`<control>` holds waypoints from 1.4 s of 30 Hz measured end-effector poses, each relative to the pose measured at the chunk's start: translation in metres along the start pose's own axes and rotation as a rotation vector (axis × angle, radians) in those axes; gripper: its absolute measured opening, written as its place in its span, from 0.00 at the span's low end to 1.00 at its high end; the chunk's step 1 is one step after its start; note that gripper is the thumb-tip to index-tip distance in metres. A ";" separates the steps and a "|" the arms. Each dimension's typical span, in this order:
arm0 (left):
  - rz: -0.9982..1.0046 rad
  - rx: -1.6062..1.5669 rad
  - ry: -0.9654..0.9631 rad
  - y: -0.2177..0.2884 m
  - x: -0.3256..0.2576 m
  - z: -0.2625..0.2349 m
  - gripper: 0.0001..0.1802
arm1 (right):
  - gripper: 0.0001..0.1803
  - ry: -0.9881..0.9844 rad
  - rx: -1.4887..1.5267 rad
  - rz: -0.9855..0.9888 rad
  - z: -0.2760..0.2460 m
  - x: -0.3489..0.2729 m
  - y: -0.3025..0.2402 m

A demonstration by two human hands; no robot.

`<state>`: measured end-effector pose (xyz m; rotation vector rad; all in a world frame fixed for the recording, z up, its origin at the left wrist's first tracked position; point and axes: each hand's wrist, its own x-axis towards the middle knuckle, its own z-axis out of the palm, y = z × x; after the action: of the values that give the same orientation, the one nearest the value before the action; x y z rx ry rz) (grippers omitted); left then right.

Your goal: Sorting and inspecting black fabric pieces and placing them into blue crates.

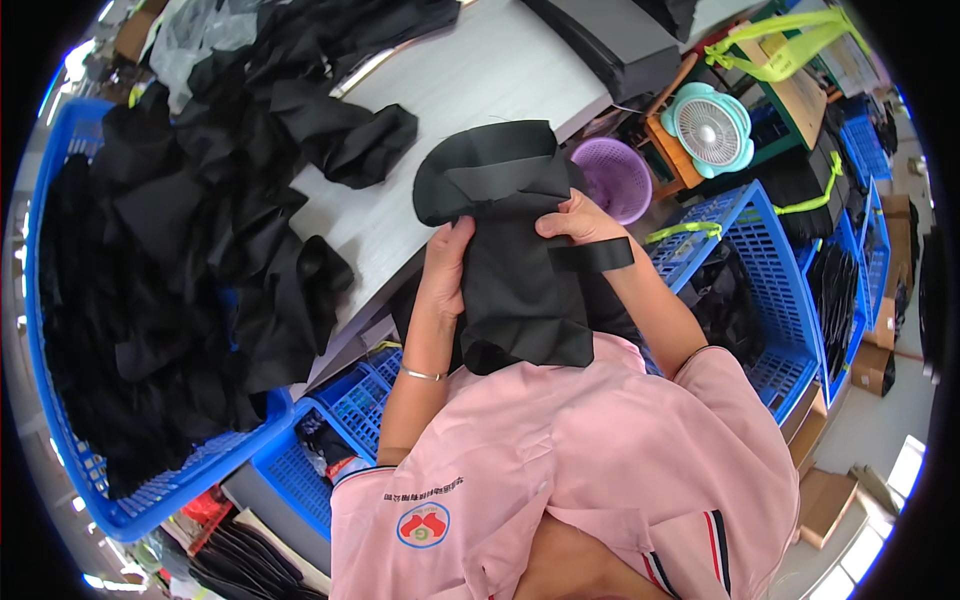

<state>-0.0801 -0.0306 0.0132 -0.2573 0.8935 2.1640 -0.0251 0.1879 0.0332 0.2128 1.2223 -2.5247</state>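
A black sewn fabric piece (520, 270) hangs in front of my chest, its wide top end folded over and its lower end resting against my pink shirt. On its left edge, my left hand (449, 255) pinches the cloth with the thumb on top. My right hand (583, 219) grips the opposite edge, thumb also on the front, with the other fingers mostly hidden behind the cloth. A short black strap (605, 256) sticks out from the piece's right side across my right wrist. What lies behind the fabric is hidden.
At left, a large blue basket (150, 515) overflows with black fabric pieces (190, 260), some spilling onto the pale table (465, 80). A purple basket (612, 180), a small turquoise fan (712, 130) and a blue crate (780, 290) stand at right. Cardboard boxes (826, 505) lie farther right.
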 end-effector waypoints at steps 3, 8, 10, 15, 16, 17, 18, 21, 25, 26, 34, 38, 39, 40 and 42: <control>0.135 0.335 0.049 -0.002 -0.022 0.015 0.22 | 0.21 0.114 -0.158 -0.096 0.003 -0.014 -0.005; 0.248 0.715 0.082 -0.014 -0.023 0.022 0.18 | 0.17 0.345 -0.800 -0.420 -0.007 -0.032 0.016; 0.256 0.803 0.074 -0.016 -0.021 0.027 0.17 | 0.13 0.447 -0.690 -0.369 0.000 -0.040 0.026; 0.131 0.531 -0.088 -0.018 -0.029 0.052 0.25 | 0.11 0.407 -0.071 -0.488 0.003 -0.083 0.033; 0.181 0.526 -0.017 -0.020 -0.027 0.063 0.24 | 0.13 0.384 -0.035 -0.398 -0.011 -0.089 0.043; 0.232 0.520 0.056 -0.024 -0.024 0.072 0.24 | 0.15 0.360 0.003 -0.308 -0.023 -0.098 0.055; 0.229 0.430 0.034 -0.022 -0.015 0.067 0.22 | 0.23 0.423 0.042 -0.376 -0.006 -0.115 0.045; 0.260 0.309 -0.002 -0.032 0.003 0.071 0.22 | 0.29 0.205 0.190 -0.340 -0.008 -0.155 0.068; 0.127 0.596 -0.097 -0.089 0.003 0.086 0.26 | 0.35 0.765 0.245 -0.137 -0.019 -0.183 0.097; 0.027 0.624 -0.174 -0.101 -0.001 0.091 0.29 | 0.26 0.910 0.317 -0.261 -0.045 -0.182 0.123; -0.155 0.835 -0.288 -0.109 -0.014 0.062 0.31 | 0.25 1.619 0.653 -0.757 -0.165 -0.312 0.163; -0.127 0.833 -0.203 -0.104 -0.017 0.039 0.27 | 0.25 1.737 0.665 -0.800 -0.219 -0.337 0.185; -0.153 0.825 -0.183 -0.101 -0.019 0.034 0.26 | 0.25 1.764 0.686 -0.766 -0.229 -0.333 0.189; -0.181 0.810 -0.169 -0.099 -0.019 0.032 0.26 | 0.24 1.728 0.735 -0.768 -0.244 -0.335 0.201; -0.149 0.808 -0.141 -0.095 -0.020 0.030 0.25 | 0.24 1.568 0.793 -0.689 -0.267 -0.338 0.230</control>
<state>0.0055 0.0217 -0.0056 0.2215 1.5152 1.5104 0.3702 0.3403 -0.2093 2.6821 0.3898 -3.1318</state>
